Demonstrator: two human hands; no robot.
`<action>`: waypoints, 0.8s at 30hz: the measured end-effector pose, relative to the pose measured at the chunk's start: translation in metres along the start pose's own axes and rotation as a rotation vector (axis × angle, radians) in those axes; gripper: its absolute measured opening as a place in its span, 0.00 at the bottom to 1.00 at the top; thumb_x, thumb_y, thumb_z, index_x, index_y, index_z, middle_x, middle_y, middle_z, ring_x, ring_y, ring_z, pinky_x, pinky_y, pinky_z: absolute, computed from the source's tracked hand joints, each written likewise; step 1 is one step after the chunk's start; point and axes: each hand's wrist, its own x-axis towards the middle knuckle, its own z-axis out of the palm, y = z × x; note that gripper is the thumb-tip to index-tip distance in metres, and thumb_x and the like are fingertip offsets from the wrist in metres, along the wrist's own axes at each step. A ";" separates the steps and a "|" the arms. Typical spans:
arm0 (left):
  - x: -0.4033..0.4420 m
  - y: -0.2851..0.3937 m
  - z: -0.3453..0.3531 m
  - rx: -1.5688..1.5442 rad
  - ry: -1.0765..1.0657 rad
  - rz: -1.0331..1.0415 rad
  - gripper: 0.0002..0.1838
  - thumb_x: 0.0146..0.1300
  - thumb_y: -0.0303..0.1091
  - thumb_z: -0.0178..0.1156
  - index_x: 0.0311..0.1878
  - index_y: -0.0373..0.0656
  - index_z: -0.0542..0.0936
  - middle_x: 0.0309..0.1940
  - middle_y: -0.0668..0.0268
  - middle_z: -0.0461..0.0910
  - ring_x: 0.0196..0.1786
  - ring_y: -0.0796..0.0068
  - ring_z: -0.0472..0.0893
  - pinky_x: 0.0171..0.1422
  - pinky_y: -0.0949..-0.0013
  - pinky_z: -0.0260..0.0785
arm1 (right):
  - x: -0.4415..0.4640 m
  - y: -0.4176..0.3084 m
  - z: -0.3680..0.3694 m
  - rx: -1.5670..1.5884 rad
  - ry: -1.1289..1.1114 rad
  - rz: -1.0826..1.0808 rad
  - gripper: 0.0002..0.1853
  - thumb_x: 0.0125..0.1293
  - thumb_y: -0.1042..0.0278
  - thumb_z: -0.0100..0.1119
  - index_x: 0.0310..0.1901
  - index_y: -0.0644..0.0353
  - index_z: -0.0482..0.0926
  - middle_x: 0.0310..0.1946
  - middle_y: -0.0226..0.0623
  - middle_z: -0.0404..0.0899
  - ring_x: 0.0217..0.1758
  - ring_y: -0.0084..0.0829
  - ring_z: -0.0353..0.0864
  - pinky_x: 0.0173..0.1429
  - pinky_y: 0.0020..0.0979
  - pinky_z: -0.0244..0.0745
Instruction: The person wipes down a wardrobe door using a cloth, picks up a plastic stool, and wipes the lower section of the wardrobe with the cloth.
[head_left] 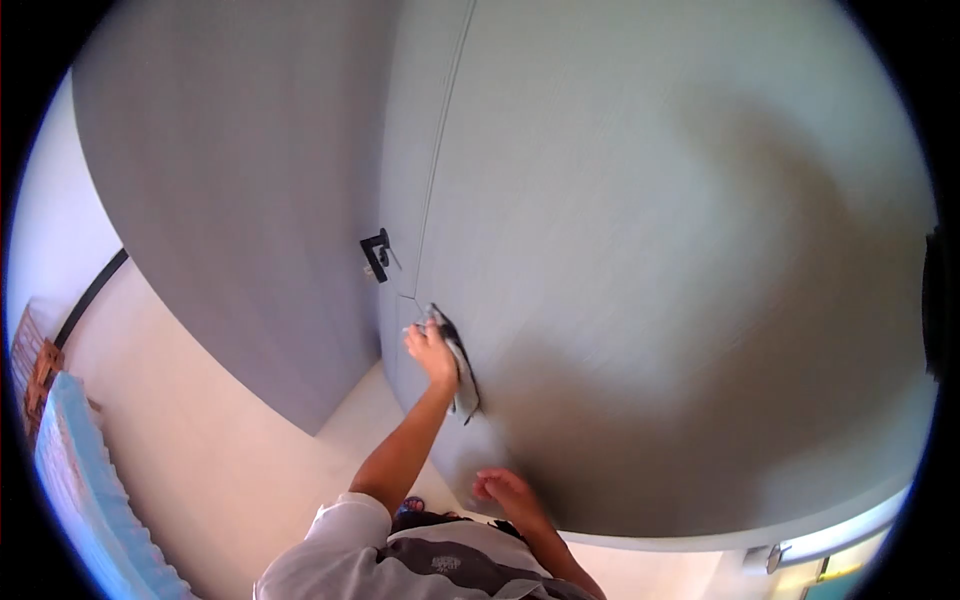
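The left hand's grip (432, 355) partly hides what seems a cloth (466, 392); the shirt emblem (446, 564) is too small to read.

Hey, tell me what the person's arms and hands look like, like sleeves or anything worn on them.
The left hand and right hand are bare; no glove or watch shows. The left sleeve is short and pale grey-white. The right sleeve can't be made out. The shirt also has a darker grey panel with a small pale marking, too small to read.
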 end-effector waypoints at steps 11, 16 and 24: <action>-0.008 0.190 -0.024 -0.239 -0.218 1.256 0.19 0.49 0.41 0.55 0.43 0.40 0.75 0.42 0.53 0.69 0.46 0.56 0.66 0.52 0.58 0.56 | -0.037 -0.020 0.006 -0.008 -0.003 -0.008 0.12 0.68 0.69 0.46 0.50 0.62 0.73 0.40 0.35 0.77 0.45 0.27 0.76 0.54 0.30 0.69; 0.080 0.172 0.019 -0.215 0.009 0.693 0.16 0.59 0.33 0.50 0.49 0.36 0.71 0.46 0.54 0.69 0.51 0.56 0.64 0.59 0.59 0.54 | -0.022 -0.016 -0.001 0.008 -0.007 -0.036 0.13 0.68 0.69 0.47 0.50 0.63 0.72 0.39 0.35 0.77 0.45 0.27 0.75 0.54 0.29 0.68; 0.113 0.189 0.039 -0.231 -0.065 1.108 0.18 0.55 0.37 0.55 0.47 0.39 0.72 0.42 0.57 0.68 0.49 0.59 0.64 0.58 0.60 0.53 | 0.077 0.023 -0.006 -0.043 -0.003 -0.012 0.16 0.68 0.61 0.50 0.50 0.65 0.71 0.41 0.36 0.77 0.47 0.29 0.76 0.56 0.31 0.69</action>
